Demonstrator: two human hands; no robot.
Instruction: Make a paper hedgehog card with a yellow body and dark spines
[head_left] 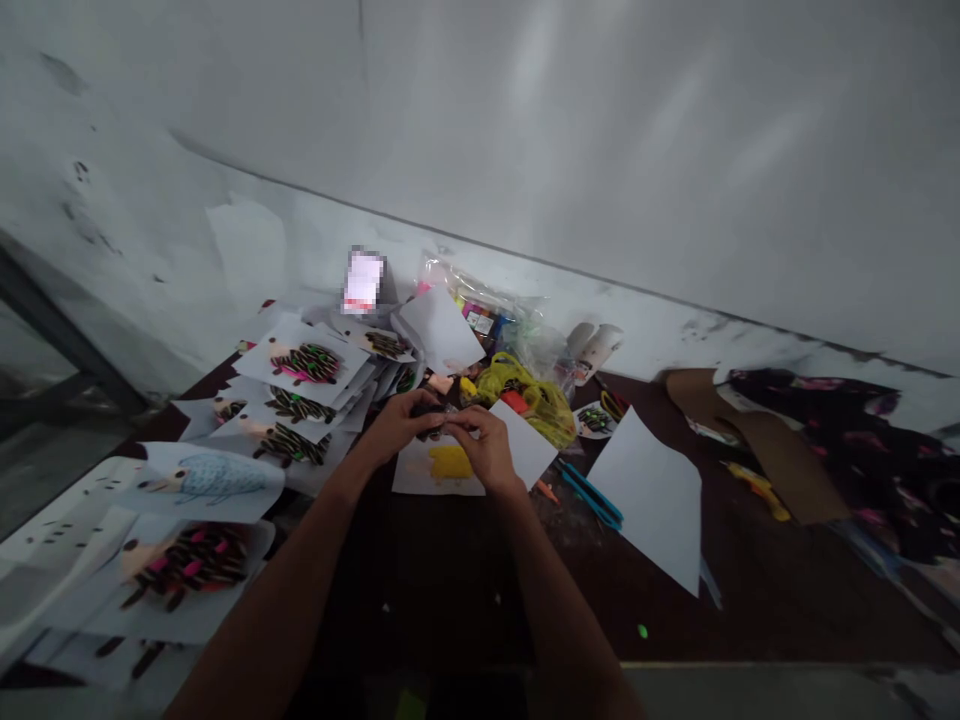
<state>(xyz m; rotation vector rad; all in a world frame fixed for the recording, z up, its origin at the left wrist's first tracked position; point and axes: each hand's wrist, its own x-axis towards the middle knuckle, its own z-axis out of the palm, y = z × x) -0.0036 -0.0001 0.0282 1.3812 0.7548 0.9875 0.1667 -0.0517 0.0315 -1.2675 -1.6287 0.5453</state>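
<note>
Both hands meet above a white sheet (411, 478) that bears a yellow shape (450, 462). My left hand (397, 428) has its fingers bent together at a small dark and clear item (433, 422), too small to make out. My right hand (484, 445) pinches at the same spot, its fingertips close to those of the left. Just behind the hands lies a yellow net-like plastic bag (551, 405) with something red in it.
Stacked papers with hedgehog pictures (304, 362) cover the left side. A lit phone (364, 280) leans on the wall. To the right lie a blue tool (592, 495), white paper (656, 490), a yellow cutter (761, 487), brown cardboard (791, 465) and dark patterned cloth (847, 430).
</note>
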